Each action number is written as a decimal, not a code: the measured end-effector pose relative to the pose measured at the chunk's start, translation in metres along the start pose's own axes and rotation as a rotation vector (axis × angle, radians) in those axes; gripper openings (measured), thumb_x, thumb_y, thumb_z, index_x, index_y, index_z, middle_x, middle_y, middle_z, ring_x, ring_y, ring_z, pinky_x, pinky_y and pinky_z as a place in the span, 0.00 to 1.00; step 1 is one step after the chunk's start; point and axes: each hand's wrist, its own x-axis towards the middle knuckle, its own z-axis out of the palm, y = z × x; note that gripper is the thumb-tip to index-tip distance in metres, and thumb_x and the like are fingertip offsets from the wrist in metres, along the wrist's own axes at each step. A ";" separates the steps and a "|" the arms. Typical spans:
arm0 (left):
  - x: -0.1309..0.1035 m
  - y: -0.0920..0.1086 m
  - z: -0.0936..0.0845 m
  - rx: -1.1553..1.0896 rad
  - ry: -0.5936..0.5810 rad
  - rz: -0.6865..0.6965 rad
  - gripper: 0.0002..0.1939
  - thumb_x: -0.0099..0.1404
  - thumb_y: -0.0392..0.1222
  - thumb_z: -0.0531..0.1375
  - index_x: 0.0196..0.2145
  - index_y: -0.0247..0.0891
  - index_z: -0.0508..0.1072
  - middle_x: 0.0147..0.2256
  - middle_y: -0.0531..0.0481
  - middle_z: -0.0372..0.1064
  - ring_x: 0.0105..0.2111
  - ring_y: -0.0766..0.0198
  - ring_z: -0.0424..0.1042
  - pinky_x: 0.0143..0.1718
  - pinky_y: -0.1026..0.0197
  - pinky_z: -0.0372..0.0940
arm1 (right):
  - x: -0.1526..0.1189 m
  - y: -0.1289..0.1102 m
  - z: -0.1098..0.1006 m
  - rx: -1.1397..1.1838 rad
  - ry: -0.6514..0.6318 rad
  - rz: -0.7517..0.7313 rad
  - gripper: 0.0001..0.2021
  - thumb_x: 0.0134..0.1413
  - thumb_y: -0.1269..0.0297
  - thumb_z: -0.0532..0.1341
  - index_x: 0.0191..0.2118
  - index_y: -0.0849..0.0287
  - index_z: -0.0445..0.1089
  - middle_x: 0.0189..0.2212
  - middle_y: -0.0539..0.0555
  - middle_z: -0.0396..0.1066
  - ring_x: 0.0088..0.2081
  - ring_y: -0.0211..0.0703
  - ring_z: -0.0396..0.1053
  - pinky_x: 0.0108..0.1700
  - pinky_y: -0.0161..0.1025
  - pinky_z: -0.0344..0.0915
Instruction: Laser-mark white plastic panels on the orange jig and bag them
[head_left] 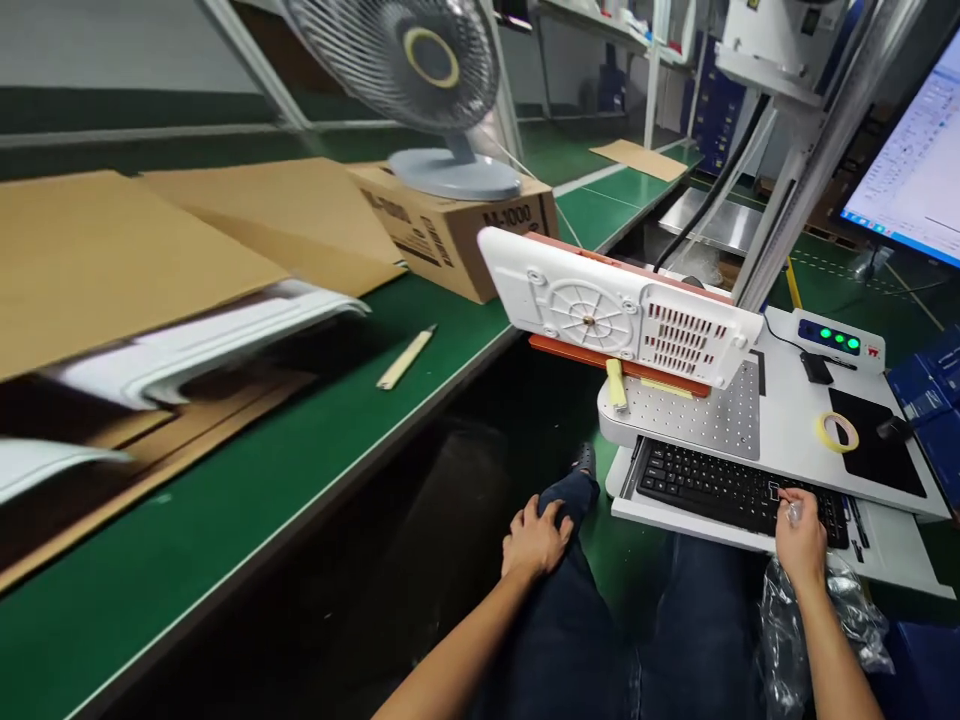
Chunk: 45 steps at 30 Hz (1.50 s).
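Observation:
My left hand (536, 540) lies on my left knee, fingers spread over the dark trousers, holding nothing. Over the right part of the black keyboard (705, 485) is my right hand (801, 535), its fingers curled together. A small clear, shiny bit shows among those fingers; what it is I cannot make out. Crumpled clear plastic (787, 630) hangs below the right wrist. Beyond the keyboard, a white plastic panel (589, 310) with a round ribbed pattern and slots stands tilted on an orange-brown support (622, 368) above a perforated metal plate (705, 420).
A green-topped bench (360, 430) on the left bears cardboard sheets (127, 260), white curved panels (202, 335), a cutter (406, 358) and a box (465, 240) under a fan (427, 60). A tape roll (838, 432), control box (840, 338) and monitor (911, 150) are on the right.

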 end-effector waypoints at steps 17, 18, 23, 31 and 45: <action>0.000 0.002 -0.003 0.023 0.034 0.004 0.28 0.78 0.54 0.50 0.69 0.48 0.71 0.76 0.36 0.48 0.73 0.32 0.53 0.64 0.29 0.64 | -0.003 0.004 -0.002 0.028 0.042 0.146 0.26 0.55 0.35 0.58 0.44 0.51 0.74 0.40 0.58 0.81 0.42 0.60 0.77 0.45 0.49 0.67; 0.000 0.002 -0.004 0.024 0.034 0.002 0.28 0.78 0.53 0.51 0.69 0.48 0.71 0.76 0.36 0.48 0.73 0.32 0.54 0.64 0.30 0.64 | -0.003 0.003 -0.002 0.022 0.036 0.154 0.26 0.54 0.34 0.58 0.44 0.51 0.74 0.39 0.58 0.81 0.40 0.60 0.77 0.44 0.48 0.66; 0.001 0.003 -0.004 0.030 0.028 -0.002 0.27 0.78 0.53 0.51 0.69 0.48 0.71 0.77 0.36 0.48 0.73 0.32 0.53 0.64 0.29 0.64 | -0.004 -0.001 -0.003 -0.007 0.039 0.139 0.26 0.56 0.33 0.56 0.42 0.50 0.73 0.35 0.57 0.79 0.36 0.61 0.75 0.40 0.47 0.64; 0.002 0.001 -0.001 0.034 0.026 -0.005 0.27 0.78 0.53 0.51 0.69 0.48 0.71 0.77 0.37 0.48 0.74 0.32 0.53 0.65 0.30 0.64 | -0.003 0.000 -0.003 -0.018 -0.001 0.149 0.28 0.56 0.29 0.54 0.39 0.50 0.72 0.32 0.57 0.78 0.34 0.60 0.73 0.40 0.47 0.61; 0.002 0.000 -0.001 0.021 0.040 -0.005 0.26 0.78 0.52 0.52 0.68 0.47 0.72 0.76 0.37 0.48 0.73 0.32 0.53 0.65 0.30 0.64 | -0.004 0.001 -0.003 -0.041 -0.011 0.142 0.27 0.57 0.30 0.54 0.38 0.49 0.71 0.30 0.55 0.77 0.33 0.58 0.71 0.38 0.44 0.59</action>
